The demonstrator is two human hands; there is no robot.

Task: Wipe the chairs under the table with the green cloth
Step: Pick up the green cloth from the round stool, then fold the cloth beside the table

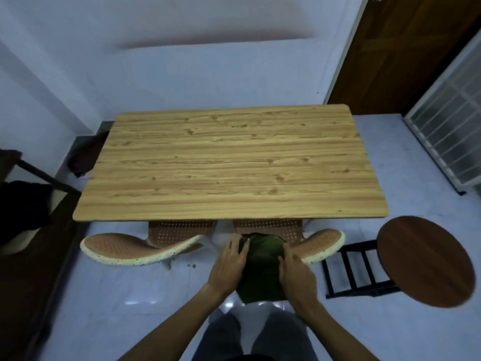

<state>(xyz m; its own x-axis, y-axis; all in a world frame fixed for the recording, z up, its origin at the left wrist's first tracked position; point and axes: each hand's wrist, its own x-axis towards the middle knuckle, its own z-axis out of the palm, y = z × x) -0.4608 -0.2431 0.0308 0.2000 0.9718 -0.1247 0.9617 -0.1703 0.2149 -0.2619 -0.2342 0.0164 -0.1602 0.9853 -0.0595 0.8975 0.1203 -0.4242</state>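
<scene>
Two brown perforated chairs with pale rims are pushed under the wooden table (229, 162): the left chair (135, 247) and the right chair (322, 242). The dark green cloth (261, 264) hangs draped over the backrest of the right chair. My left hand (230, 263) presses on the cloth's left edge with fingers spread. My right hand (296, 269) lies on its right edge, fingers curled over the cloth. Most of both seats is hidden beneath the tabletop.
A round dark wooden stool (424, 261) with a black frame stands at the right, close to my right arm. A dark bench and bag (23, 204) sit at the left. A brown door (406, 48) and a white grille (447, 136) are at the far right. The floor is glossy tile.
</scene>
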